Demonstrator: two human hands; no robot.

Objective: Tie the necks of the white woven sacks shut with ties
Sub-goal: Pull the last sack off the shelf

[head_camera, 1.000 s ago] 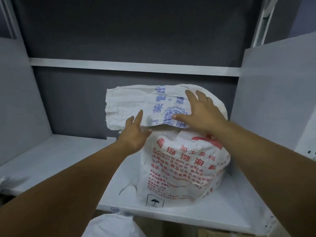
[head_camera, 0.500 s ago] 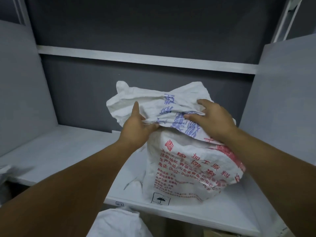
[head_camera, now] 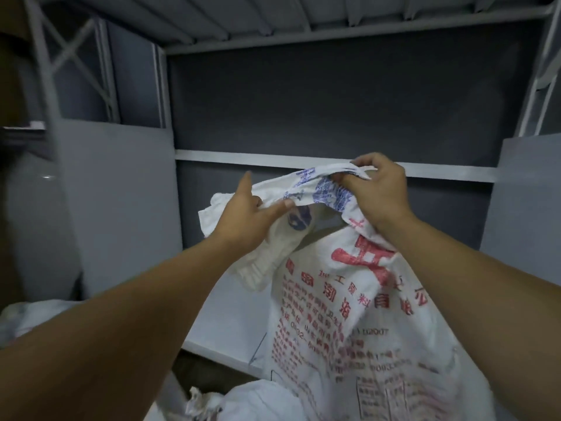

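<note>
- White woven sack (head_camera: 349,299), lower right of frame, at grey shelf (head_camera: 230,329).
- Left grip (head_camera: 246,220) and right grip (head_camera: 379,196) both clamped on its neck (head_camera: 315,189), bunching it.
- No tie seen; next move likely needed one.

A dark grey back panel (head_camera: 318,101) closes the rear of a shelving bay. A pale rail (head_camera: 258,161) runs across it from side to side. A light grey left panel (head_camera: 121,192) and right panel (head_camera: 528,192) wall in the bay. A pale shelf (head_camera: 230,329) lies below. Overhead, ribbed slats (head_camera: 273,13) form the underside of the level above. A metal frame (head_camera: 69,62) with crossed braces rises at far left, and a thin upright (head_camera: 545,65) at far right. The light is dim and cool.
</note>
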